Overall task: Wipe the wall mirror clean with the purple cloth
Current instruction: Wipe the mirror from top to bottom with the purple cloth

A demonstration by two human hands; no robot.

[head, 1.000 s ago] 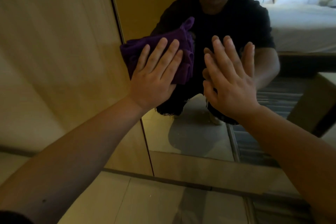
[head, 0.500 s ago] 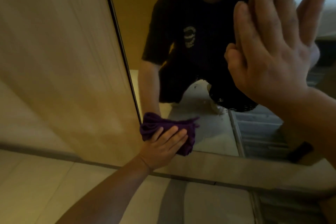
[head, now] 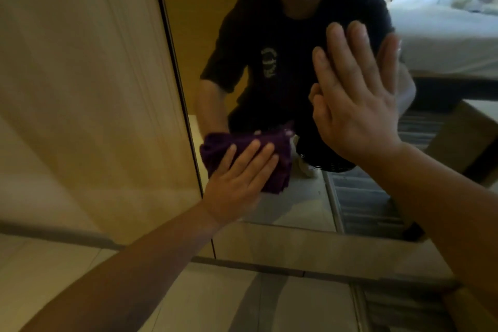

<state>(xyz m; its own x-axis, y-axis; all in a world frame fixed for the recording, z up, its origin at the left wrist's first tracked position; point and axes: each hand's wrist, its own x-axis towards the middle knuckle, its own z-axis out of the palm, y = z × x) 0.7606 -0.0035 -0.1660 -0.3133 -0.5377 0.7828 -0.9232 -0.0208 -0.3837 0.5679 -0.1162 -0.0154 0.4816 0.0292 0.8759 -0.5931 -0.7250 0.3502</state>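
Cloth work is under way low on the tall frameless wall mirror (head: 310, 205): the bunched, soft purple cloth (head: 272, 148) sits pressed against the glass near the mirror's left edge, a little above its bottom edge, just beside the pale wood-grain wall panel (head: 89, 89). The left hand (head: 237, 183) lies flat over it, fingers extended and close together, pinning it to the glass with palm and fingers rather than pinching it. The right hand (head: 355, 105) is higher up, open with fingers straight and slightly spread, holding nothing; it appears to brace on the glass, though contact cannot be confirmed. To wipe well, the cloth probably wants flattening so more of it meets the glass, with even pressure and overlapping strokes carried right to the edge, and the bracing palm's spot wiped afterwards.
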